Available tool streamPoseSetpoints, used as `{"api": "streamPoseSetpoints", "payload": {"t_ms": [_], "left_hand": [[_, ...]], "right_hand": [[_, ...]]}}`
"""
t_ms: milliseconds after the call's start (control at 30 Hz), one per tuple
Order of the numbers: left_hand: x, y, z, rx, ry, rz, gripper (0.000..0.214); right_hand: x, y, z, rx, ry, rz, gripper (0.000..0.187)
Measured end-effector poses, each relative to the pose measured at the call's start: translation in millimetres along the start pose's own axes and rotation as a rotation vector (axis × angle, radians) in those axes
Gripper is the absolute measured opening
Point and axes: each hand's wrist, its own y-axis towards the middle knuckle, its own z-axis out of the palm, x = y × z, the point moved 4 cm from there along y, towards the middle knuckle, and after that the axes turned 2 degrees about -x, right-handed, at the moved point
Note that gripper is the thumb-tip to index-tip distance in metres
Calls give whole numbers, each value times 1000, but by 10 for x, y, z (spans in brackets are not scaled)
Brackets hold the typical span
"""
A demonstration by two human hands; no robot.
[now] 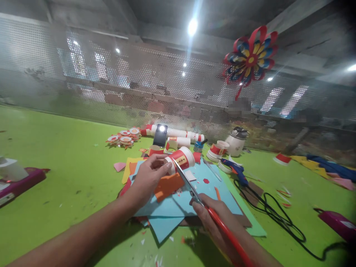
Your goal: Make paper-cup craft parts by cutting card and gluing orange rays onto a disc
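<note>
My left hand (150, 176) is closed round a red-and-white paper cup (182, 158), held on its side above the paper pile. In my right hand (213, 218) is a pair of red-handled scissors (191, 191); the blades point up and left, with the tip touching the cup's open end. Under both hands lie light blue paper sheets (178, 205) and an orange paper piece (168, 185). Small paper scraps are scattered on the sheets.
The green table (69, 167) carries more paper cups (218, 150), finished cup flowers (124, 139), a phone (160, 135), a blue glue gun (235, 170) with a black cord (278, 218), and pink boxes at left (19, 183) and right (338, 224). A paper pinwheel (251, 57) hangs on the mesh wall.
</note>
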Motion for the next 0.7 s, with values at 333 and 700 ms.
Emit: {"api": "streamPoseSetpoints", "payload": {"t_ms": [333,700], "left_hand": [[-9,24,-12,-31,-123,-61,39],[-23,57,-13,58,-290,-129,30]], "right_hand": [[-42,24,31,-41,-61,-23,41],[-24,57,-11,-32,-130,-67,35]]}}
